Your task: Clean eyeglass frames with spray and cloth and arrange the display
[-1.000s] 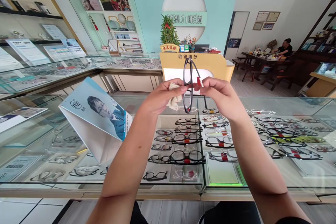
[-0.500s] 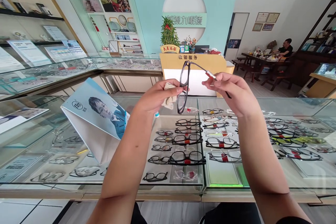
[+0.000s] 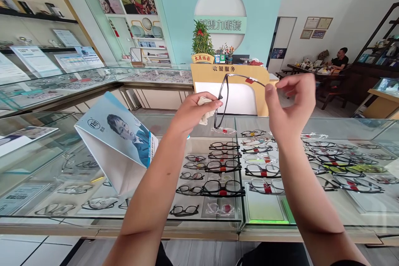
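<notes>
My left hand (image 3: 193, 112) is closed on the front of a pair of dark-framed eyeglasses (image 3: 227, 94), thumb and fingers at the rim. A crumpled cream cloth (image 3: 204, 119) is bunched in the same hand, beside the lens. The glasses are held upright on edge above the glass display counter, one temple stretching to the right with a small red and white tag (image 3: 250, 80). At that temple's far end, my right hand (image 3: 289, 106) pinches the tip between thumb and forefinger, its other fingers curled. The tip itself is hidden behind the thumb.
Rows of eyeglasses (image 3: 222, 166) lie inside the glass counter (image 3: 212, 225) below my hands. A tent-shaped portrait sign (image 3: 121, 133) stands left of my left forearm. Farther back is a cashier desk (image 3: 262, 91) with a plant. A person (image 3: 339, 60) sits at a table, back right.
My right hand has slid outward along the temple, from near the tag to the tip, and turned. The glasses have swung slightly, showing the front at a different angle. My left hand keeps its hold.
</notes>
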